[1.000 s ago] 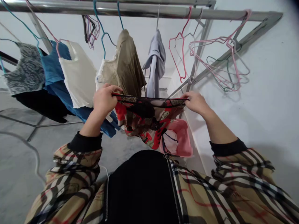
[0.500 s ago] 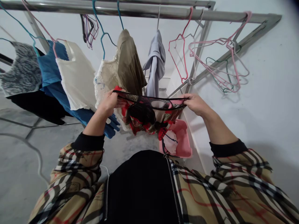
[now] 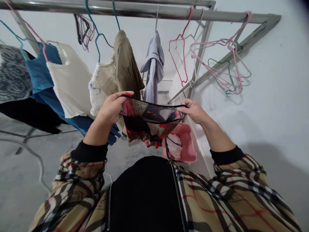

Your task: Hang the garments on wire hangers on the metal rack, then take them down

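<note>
Stretched between my two hands is a patterned garment [image 3: 154, 113] in red, black and leopard print, with a thin black edging and partly sheer cloth. My left hand [image 3: 113, 106] pinches its left end at the edging. At the other end, my right hand [image 3: 193, 111] grips the same edge between thumb and fingers. The lower cloth hangs down in folds, so its full shape is hidden. Just behind it hang an olive garment [image 3: 126, 64] and a light grey one [image 3: 153, 64].
A metal rail [image 3: 135, 9] crosses overhead. On the left hang a white top [image 3: 70, 80], a blue garment [image 3: 43, 67] and a patterned grey top [image 3: 14, 74]. Bare pink hangers [image 3: 183, 61] hang at right by the wall. Below, a pink basket [image 3: 189, 145] holds pale cloth.
Both hands have moved slightly closer together, the right one shifting left. The garment's top band has tilted, showing more of its print. The rail and clothes sit further left in view.
</note>
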Motion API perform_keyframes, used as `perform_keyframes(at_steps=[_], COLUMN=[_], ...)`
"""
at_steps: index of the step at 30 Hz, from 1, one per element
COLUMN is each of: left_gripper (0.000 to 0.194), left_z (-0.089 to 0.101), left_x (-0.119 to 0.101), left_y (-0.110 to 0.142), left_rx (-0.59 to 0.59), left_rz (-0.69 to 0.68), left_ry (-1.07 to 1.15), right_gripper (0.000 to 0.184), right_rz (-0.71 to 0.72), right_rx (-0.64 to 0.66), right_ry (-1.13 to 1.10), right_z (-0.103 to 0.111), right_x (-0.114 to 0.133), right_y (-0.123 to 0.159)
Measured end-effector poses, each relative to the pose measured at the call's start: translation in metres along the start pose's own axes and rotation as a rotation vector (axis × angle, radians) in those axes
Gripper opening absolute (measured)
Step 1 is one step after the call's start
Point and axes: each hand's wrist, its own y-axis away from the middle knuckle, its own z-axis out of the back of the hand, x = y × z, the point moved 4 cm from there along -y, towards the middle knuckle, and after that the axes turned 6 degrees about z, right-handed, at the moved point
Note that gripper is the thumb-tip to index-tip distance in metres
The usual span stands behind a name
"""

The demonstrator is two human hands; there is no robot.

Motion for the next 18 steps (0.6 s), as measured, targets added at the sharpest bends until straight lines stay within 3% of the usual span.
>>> perform_keyframes(at_steps=[4,9,11,13,15,17,18], left_gripper=[0.030,0.046,0.043,0.039,0.042,0.044,0.042], left_z=[-0.001,-0.001,0.002,0.007,0.015,0.022,0.025], left_x=[-0.004,-0.003,-0.001,-0.002,-0.007,-0.011,-0.012], left_y=[0.011,0.022,0.023,0.021,0.022,0.026,0.027], left_rx=[0.142,0.373,0.380,0.212,-0.119,-0.423,-0.495], left_rz=[-0.039,-0.079,-0.152,-0.339,-0.575,-0.721,-0.735], left_ry=[-0.090,-0.242,-0.362,-0.565,-0.742,-0.760,-0.701], right_gripper=[0.012,0.033,0.034,0.033,0.030,0.025,0.022], right_rz=[0.120,0.116,0.114,0.118,0.120,0.123,0.118], right_rx=[-0.135,-0.229,-0.268,-0.310,-0.296,-0.189,-0.103], right_ry=[0.492,0.778,0.810,0.811,0.786,0.749,0.735], right_z=[0.012,0.022,0.025,0.027,0.026,0.023,0.021], right_x=[-0.007,-0.011,-0.010,-0.007,-0.004,0.000,0.002], right_y=[-0.003,-0.003,-0.002,0.001,0.005,0.010,0.012])
